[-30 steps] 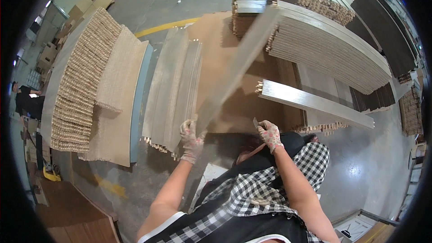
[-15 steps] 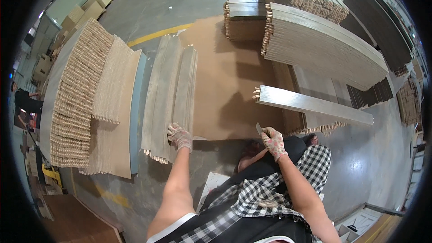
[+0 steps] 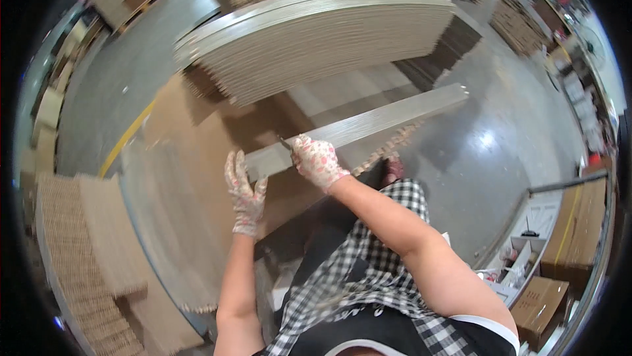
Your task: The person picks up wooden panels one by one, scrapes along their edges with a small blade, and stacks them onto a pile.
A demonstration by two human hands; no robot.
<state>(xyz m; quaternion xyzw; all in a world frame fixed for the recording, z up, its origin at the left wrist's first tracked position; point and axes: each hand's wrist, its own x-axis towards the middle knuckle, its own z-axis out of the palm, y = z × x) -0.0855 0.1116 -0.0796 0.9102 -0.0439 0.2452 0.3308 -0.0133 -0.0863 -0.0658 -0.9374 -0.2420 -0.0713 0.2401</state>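
A long grey wooden slat (image 3: 368, 122) lies slantwise in front of me, its near end at the left. My left hand (image 3: 247, 198), in a patterned glove, is at that end with the fingers stretched out and the thumb apart. Whether it touches the slat I cannot tell. My right hand (image 3: 317, 164), gloved alike, is over the slat a little further along. Its closed fingers hold a small thin flat blade (image 3: 284, 142), which is mostly hidden in the grip.
Beyond the slat stands a tall stack of grey slats (image 3: 329, 43). More slat stacks (image 3: 85, 244) stand at the left. Brown cardboard (image 3: 164, 109) covers part of the floor. Cardboard boxes (image 3: 540, 306) and a white divided tray (image 3: 520, 254) are at the lower right.
My view has turned to the right. My left hand has left the slats on the left and come to the single slat's end. My right hand has moved over that slat with the blade.
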